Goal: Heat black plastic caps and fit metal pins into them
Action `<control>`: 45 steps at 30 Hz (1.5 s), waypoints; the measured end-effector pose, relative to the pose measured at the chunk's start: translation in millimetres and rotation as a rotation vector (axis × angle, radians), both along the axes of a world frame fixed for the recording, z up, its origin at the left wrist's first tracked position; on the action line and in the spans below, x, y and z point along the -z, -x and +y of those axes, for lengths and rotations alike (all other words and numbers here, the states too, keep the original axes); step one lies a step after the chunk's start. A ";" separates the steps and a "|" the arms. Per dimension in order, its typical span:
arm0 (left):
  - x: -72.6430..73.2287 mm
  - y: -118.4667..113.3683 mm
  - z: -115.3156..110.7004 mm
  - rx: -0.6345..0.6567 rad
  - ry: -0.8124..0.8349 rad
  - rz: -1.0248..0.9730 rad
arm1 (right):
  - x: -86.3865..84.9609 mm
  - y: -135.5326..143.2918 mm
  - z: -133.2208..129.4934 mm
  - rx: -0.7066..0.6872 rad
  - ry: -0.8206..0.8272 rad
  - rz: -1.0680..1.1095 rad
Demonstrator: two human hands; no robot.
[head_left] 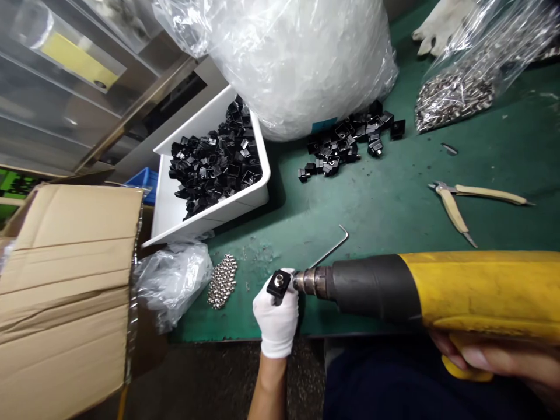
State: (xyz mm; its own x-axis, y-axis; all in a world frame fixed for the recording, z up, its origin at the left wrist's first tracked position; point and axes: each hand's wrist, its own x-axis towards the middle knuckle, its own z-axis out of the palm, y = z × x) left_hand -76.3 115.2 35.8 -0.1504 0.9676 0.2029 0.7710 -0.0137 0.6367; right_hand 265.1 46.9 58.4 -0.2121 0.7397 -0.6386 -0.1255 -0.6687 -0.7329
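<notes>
Yellow heat gun (481,286): landmark | right grip (503,359) wrapped round its handle (475,374) | white-gloved left grip (276,321) holding black block (279,284) just beside its nozzle (312,282), probably covered against heat | hex key (330,251) on table (385,204) beyond nozzle, likely for easy reach

On my green desk (385,216) I had beige-handled pliers (454,213) lying spread well in from the near edge, and a loose glove (440,28) toward the far edge. A crumpled clear bag (177,280) covered the near left corner, beside a cardboard box (70,262).
</notes>
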 end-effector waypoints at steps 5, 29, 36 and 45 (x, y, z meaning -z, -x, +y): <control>-0.3 -1.4 1.1 0.002 -0.003 0.010 | -3.4 0.0 1.2 0.048 0.017 0.076; -5.4 -2.8 6.1 0.045 -0.010 0.102 | 8.4 3.1 -11.8 0.123 0.045 0.145; -6.3 -6.0 5.9 0.019 0.014 0.113 | -4.4 2.4 -2.1 0.098 0.074 0.139; -12.7 -12.7 2.8 0.002 0.063 0.120 | -11.0 4.8 -3.2 0.135 0.048 0.158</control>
